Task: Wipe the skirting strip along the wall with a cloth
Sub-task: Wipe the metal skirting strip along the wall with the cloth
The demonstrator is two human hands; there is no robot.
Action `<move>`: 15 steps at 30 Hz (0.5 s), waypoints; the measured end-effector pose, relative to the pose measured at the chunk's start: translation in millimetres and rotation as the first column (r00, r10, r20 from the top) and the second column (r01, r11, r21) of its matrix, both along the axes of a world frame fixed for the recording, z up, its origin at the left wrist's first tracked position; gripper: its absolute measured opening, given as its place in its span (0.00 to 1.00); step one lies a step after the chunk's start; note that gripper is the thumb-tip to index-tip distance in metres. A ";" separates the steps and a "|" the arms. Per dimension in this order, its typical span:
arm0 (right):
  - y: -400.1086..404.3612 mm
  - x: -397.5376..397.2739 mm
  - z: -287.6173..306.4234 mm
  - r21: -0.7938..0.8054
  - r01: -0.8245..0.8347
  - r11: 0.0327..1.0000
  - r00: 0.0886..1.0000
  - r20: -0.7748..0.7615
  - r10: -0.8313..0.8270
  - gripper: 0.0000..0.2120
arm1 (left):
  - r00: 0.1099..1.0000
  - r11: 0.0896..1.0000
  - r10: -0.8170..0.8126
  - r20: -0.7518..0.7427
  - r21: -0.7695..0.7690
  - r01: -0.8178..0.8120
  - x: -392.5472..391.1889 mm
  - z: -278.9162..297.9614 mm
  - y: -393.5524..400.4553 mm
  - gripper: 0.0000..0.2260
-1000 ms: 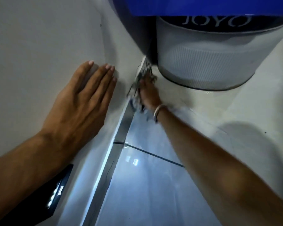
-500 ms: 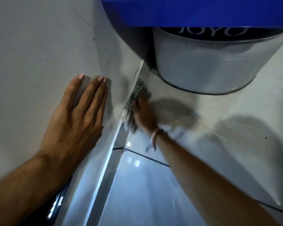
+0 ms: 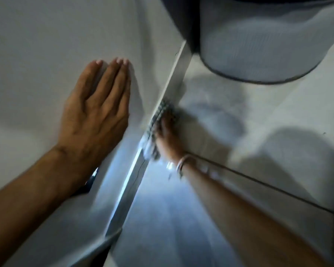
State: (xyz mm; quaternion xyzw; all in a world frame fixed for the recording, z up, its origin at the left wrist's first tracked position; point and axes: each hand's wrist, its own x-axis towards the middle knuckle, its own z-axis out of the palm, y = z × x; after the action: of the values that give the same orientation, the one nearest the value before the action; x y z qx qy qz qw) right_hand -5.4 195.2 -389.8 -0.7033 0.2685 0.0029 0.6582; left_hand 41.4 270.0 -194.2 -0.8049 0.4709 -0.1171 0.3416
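Observation:
The pale skirting strip (image 3: 178, 68) runs along the foot of the wall, from the big container at the top down towards me. My right hand (image 3: 167, 135) presses a grey, nubbly cloth (image 3: 155, 124) flat against the strip about halfway along; a bangle sits on that wrist. My left hand (image 3: 96, 110) lies flat on the wall (image 3: 46, 45) above the strip, fingers together, holding nothing. The picture is blurred by motion.
A large white ribbed container (image 3: 258, 45) stands on the floor tiles (image 3: 239, 116) against the wall at the top, over the strip's far end. A dark object with a shiny edge (image 3: 91, 182) shows under my left forearm. A dark grout line (image 3: 258, 182) crosses the floor.
My right hand has dragged the cloth along the strip towards me, away from the container. My left hand stays flat on the wall, and the view has shifted.

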 end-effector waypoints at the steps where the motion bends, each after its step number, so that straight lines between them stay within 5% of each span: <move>1: -25.4 19.4 0.4 -0.019 0.010 1.000 1.000 -0.010 -0.010 0.26 | 1.000 0.997 0.017 0.012 -0.073 -0.016 -10.8 0.9 11.2 0.29; 4: -54.6 46.8 -6.1 -0.072 0.059 0.996 0.997 -0.040 -0.062 0.25 | 0.995 0.974 0.027 0.094 -0.225 -0.005 -44.2 2.0 54.1 0.31; 8: 38.9 -11.5 -13.9 -0.199 0.155 0.968 0.980 0.151 -0.126 0.26 | 0.987 0.937 0.098 0.130 -0.347 -0.047 -79.4 -4.4 116.1 0.35; 12: 221.2 -161.2 -27.6 -0.122 -0.090 0.989 0.980 0.169 0.109 0.31 | 0.978 0.952 0.141 0.152 -0.293 -0.092 -101.8 -21.1 171.1 0.36; 15: 279.9 -204.5 -21.3 -0.017 -0.230 0.973 0.962 0.145 0.230 0.31 | 0.987 0.930 0.144 0.074 -0.350 -0.109 -99.1 -27.8 180.5 0.35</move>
State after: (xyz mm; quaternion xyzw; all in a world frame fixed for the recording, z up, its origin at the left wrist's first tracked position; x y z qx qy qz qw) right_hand -209.9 475.1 -411.1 -0.7279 0.1363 0.0280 0.6714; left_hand -57.7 450.5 -221.9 -0.8742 0.3729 -0.2148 0.2250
